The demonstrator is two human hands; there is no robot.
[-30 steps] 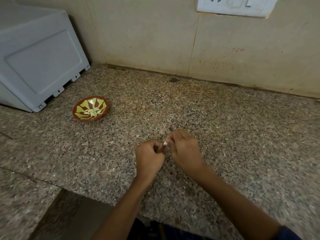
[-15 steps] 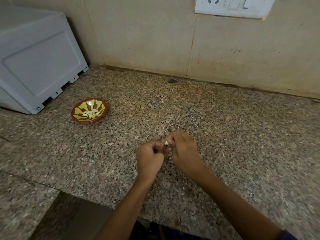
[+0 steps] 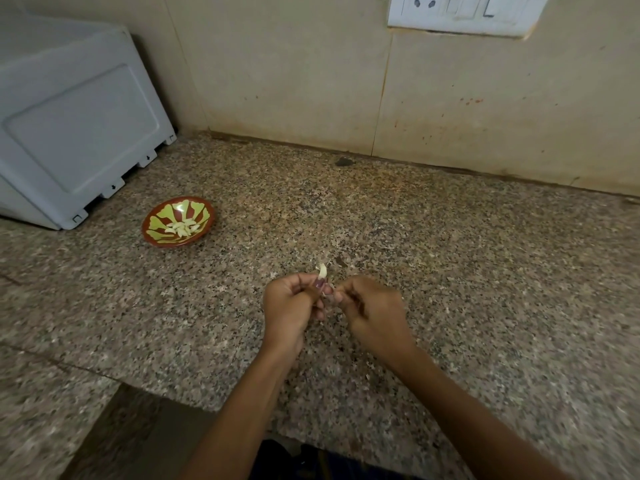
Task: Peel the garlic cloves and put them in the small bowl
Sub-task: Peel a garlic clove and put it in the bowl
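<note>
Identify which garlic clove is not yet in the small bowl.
The garlic clove sticking up from the left hand, pinched in its fingers over the counter; the other peeled cloves lie inside the small bowl.

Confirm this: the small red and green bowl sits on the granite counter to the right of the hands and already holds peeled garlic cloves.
One detail is wrong. The head view shows the small red and green bowl on the granite counter to the left of the hands, near the white appliance, not to their right. It does already hold peeled garlic cloves.
</note>
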